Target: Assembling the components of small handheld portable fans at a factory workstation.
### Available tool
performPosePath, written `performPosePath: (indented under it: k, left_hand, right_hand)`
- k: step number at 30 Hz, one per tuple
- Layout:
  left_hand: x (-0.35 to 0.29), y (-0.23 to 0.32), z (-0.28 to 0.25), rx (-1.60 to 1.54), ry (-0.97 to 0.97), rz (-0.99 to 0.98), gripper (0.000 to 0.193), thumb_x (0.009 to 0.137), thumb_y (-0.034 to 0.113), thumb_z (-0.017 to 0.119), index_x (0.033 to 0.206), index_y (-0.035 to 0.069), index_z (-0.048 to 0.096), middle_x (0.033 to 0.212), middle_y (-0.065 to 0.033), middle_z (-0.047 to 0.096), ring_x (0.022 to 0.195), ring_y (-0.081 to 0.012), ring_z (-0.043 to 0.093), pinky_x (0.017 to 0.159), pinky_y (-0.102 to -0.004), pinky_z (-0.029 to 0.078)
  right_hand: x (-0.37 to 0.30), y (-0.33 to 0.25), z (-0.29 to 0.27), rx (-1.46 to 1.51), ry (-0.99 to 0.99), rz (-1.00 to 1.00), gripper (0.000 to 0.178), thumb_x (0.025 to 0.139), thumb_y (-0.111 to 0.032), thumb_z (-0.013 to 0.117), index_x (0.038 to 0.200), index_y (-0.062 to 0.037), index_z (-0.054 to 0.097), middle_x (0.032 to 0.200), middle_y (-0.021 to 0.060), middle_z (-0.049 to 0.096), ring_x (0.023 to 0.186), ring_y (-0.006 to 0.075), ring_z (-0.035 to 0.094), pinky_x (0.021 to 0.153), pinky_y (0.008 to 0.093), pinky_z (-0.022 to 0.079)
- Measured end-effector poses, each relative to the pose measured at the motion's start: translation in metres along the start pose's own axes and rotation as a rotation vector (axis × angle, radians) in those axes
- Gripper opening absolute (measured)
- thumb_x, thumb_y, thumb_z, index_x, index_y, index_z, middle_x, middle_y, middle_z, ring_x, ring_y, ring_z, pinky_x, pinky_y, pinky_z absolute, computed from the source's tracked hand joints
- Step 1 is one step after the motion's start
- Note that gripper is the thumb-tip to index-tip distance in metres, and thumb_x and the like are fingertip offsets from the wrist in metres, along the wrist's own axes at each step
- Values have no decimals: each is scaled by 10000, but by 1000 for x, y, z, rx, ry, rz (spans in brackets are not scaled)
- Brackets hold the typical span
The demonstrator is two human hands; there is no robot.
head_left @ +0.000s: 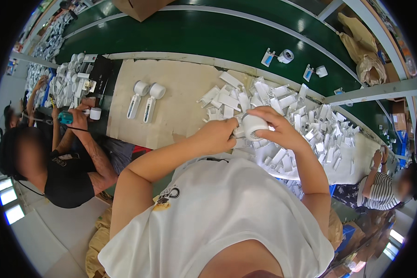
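Observation:
Both my hands hold one small white device in front of my chest. My right hand (275, 127) wraps the round white head (253, 126), whose face has a ring of small holes. My left hand (216, 135) grips the part beside it, mostly hidden by my fingers. Just beyond my hands lies a big heap of white flat plastic handle parts (282, 104) on the beige worktop (171, 83). Two assembled white devices (143, 99) with round heads and long handles lie side by side further left on the worktop.
A green conveyor belt (208, 34) runs behind the worktop, carrying a few white pieces (285, 56) and a cardboard box (141, 7). A person in black on my left works with a teal tool (66, 117). Another person in stripes (377, 190) sits at right.

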State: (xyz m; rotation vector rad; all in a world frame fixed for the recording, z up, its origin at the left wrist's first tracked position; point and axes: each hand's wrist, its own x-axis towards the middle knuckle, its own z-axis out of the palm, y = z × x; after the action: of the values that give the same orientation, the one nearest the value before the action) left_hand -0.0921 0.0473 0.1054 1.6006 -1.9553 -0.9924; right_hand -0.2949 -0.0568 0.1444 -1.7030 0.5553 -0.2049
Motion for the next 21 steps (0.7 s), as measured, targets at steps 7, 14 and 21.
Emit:
performPosePath:
  k: [7, 14, 21]
  left_hand:
    - [-12, -4, 5, -206, -240, -173, 282, 768, 165, 516, 989, -5, 477, 755, -162, 598, 666, -277, 598, 586, -374, 459]
    - [1, -34, 15, -1294, 156, -289, 282, 866, 152, 502, 1088, -21, 515, 901, -122, 639, 774, -202, 629, 723, -314, 498]
    - [-3, -40, -9, -1321, 300, -276, 264, 868, 165, 528, 1081, 11, 547, 954, -129, 639, 837, -183, 624, 673, -284, 507]
  right_hand:
    - [7, 32, 19, -62, -79, -11, 507, 781, -121, 634, 1263, -121, 480, 1180, 112, 485, 1098, 223, 465, 920, 303, 361]
    - [79, 138, 18, -655, 439, 104, 528, 754, -333, 641, 1182, -58, 502, 1138, 126, 533, 1077, 288, 480, 988, 416, 293]
    - [109, 157, 31, -1126, 410, 197, 564, 705, -228, 656, 1194, -43, 447, 990, 124, 587, 1058, 267, 494, 1046, 433, 200]
